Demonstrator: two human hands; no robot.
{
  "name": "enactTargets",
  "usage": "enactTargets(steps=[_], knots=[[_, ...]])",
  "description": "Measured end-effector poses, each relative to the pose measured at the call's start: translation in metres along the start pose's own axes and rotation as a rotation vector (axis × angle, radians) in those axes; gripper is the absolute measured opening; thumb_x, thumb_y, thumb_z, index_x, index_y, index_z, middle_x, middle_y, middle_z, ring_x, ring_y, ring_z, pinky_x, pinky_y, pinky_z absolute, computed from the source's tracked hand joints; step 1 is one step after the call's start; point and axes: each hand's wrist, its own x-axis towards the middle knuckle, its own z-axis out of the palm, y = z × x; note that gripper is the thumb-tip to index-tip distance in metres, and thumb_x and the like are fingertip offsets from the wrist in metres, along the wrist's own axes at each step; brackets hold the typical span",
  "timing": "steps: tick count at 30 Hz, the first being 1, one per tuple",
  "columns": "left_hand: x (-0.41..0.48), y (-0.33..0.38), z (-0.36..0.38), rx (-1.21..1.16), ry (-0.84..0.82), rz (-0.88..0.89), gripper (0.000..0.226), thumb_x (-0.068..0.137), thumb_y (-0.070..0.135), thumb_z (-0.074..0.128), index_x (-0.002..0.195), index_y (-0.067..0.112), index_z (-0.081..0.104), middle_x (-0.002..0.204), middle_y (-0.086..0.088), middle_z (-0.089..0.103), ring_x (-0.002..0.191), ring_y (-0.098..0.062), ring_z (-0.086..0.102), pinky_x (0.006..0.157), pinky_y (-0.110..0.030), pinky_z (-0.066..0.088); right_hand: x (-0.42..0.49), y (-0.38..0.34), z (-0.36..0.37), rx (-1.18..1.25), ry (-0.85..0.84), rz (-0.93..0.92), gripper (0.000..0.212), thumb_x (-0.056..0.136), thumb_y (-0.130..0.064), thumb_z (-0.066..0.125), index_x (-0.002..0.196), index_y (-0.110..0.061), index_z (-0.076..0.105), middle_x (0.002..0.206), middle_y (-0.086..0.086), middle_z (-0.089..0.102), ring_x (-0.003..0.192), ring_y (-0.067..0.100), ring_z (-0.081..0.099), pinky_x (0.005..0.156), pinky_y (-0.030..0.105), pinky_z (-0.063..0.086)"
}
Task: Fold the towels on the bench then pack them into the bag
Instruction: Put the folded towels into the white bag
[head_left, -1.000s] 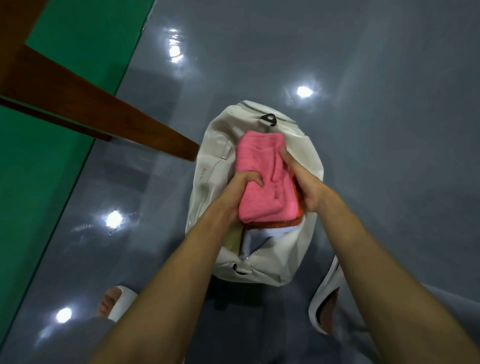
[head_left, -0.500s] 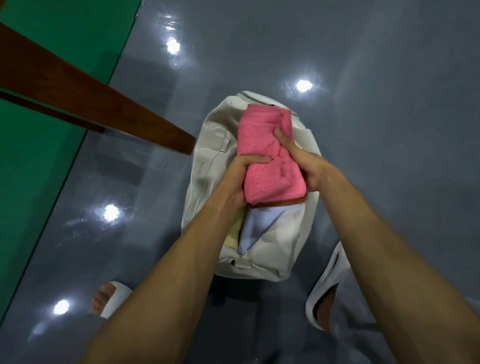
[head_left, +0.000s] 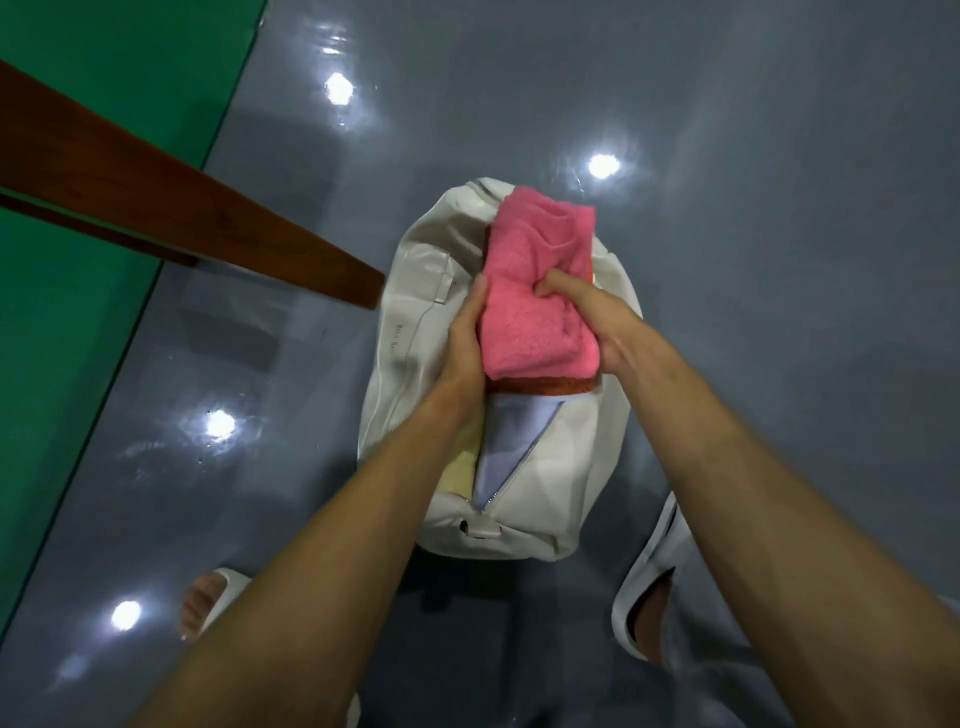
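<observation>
A cream bag (head_left: 415, 332) lies open on the glossy grey floor. A folded pink towel (head_left: 524, 312) sits in its opening, stacked on an orange towel (head_left: 540, 387). My left hand (head_left: 465, 343) holds the pink towel's left side, fingers under it and thumb along the edge. My right hand (head_left: 602, 325) grips the towel's right side, its thumb pressed into the pink cloth. A yellow towel (head_left: 460, 457) and a pale lilac lining or towel (head_left: 519, 431) show inside the bag near its zip.
A brown wooden bench (head_left: 156, 197) runs diagonally at the left, its end close to the bag. Green flooring (head_left: 67, 312) lies beyond it. My feet in white slippers (head_left: 644, 582) stand at the bottom, one on each side of the bag.
The pink and orange towels have slid toward the far end of the bag. My left thumb has come off the top of the pink towel to its edge.
</observation>
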Motion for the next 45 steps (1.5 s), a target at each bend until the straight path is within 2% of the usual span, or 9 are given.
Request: enactTargets(steps=[6,11,19,25,30,34,39,42,45], knots=[[-0.038,-0.059,-0.030,1.240,0.308,0.554,0.053,0.112,0.037,0.035,0.158,0.011,0.027,0.156,-0.018,0.045,0.143,-0.030,0.047,0.117,-0.038,0.039,0.003,0.010,-0.013,0.156,0.115,-0.078,0.088,0.046,-0.024,0.085,0.129,-0.004,0.062,0.118,0.019,0.071,0.107,0.034,0.070,0.094,0.046,0.058],[-0.045,-0.075,-0.035,1.357,0.233,0.427,0.091,0.098,0.048,0.062,0.161,0.002,0.015,0.161,-0.016,0.036,0.146,-0.024,0.039,0.119,-0.025,0.023,0.003,0.016,0.000,0.229,0.234,-0.180,0.085,0.046,-0.027,0.086,0.125,-0.005,0.065,0.113,0.015,0.073,0.101,0.028,0.072,0.088,0.045,0.060],[-0.038,-0.091,-0.048,1.702,0.240,0.522,0.066,0.106,0.055,0.040,0.144,0.002,0.051,0.125,-0.015,0.064,0.111,-0.024,0.062,0.105,-0.025,0.037,0.014,0.050,0.015,-0.092,0.301,-0.451,0.082,0.054,-0.036,0.092,0.126,-0.010,0.060,0.119,0.008,0.071,0.104,0.017,0.072,0.091,0.034,0.060],[-0.052,-0.082,-0.035,1.498,0.294,0.453,0.059,0.099,0.051,0.059,0.138,0.008,0.058,0.129,-0.012,0.066,0.116,-0.025,0.062,0.103,-0.020,0.034,0.017,0.057,-0.005,-0.298,0.372,-0.399,0.079,0.048,-0.049,0.091,0.117,-0.022,0.068,0.109,-0.005,0.075,0.098,0.011,0.072,0.086,0.034,0.060],[-0.068,-0.048,-0.034,1.433,0.271,0.436,0.053,0.099,0.032,0.060,0.143,0.003,0.052,0.142,-0.018,0.057,0.131,-0.032,0.054,0.108,-0.040,0.044,0.023,0.058,-0.018,-0.228,0.238,-0.220,0.041,0.069,-0.019,0.091,0.105,-0.021,0.071,0.098,0.000,0.074,0.090,0.016,0.071,0.074,0.024,0.058],[-0.062,-0.045,-0.034,1.376,0.427,0.551,0.057,0.089,0.028,0.060,0.139,0.002,0.055,0.136,-0.015,0.062,0.124,-0.024,0.058,0.115,-0.007,0.019,0.027,0.058,-0.014,-0.140,0.222,-0.052,0.063,0.055,-0.026,0.091,0.113,-0.009,0.072,0.098,0.007,0.076,0.096,0.024,0.071,0.083,0.036,0.059],[-0.069,-0.060,-0.059,1.509,0.320,0.330,0.056,0.097,0.016,0.061,0.147,0.001,0.041,0.137,-0.017,0.058,0.127,-0.028,0.054,0.108,-0.030,0.043,0.009,0.070,-0.001,-0.317,0.351,-0.404,0.065,0.074,-0.039,0.085,0.130,-0.012,0.064,0.111,-0.004,0.069,0.093,-0.003,0.066,0.087,0.011,0.051],[-0.010,-0.086,-0.070,1.306,1.086,0.194,0.057,0.111,0.037,0.032,0.156,0.003,0.027,0.148,-0.013,0.050,0.137,-0.027,0.044,0.127,-0.039,0.019,0.005,0.068,0.001,-0.385,0.307,-0.429,0.065,0.077,-0.042,0.078,0.135,-0.018,0.059,0.120,-0.010,0.063,0.106,0.002,0.060,0.095,0.010,0.044],[-0.066,-0.089,-0.066,1.506,0.300,0.310,0.088,0.095,0.060,0.016,0.160,0.002,0.023,0.165,-0.017,0.028,0.152,-0.027,0.028,0.125,-0.024,-0.001,0.008,0.040,-0.010,-0.277,0.159,-0.170,0.049,0.067,-0.041,0.080,0.110,-0.019,0.073,0.107,-0.002,0.075,0.107,0.024,0.068,0.096,0.032,0.053]])
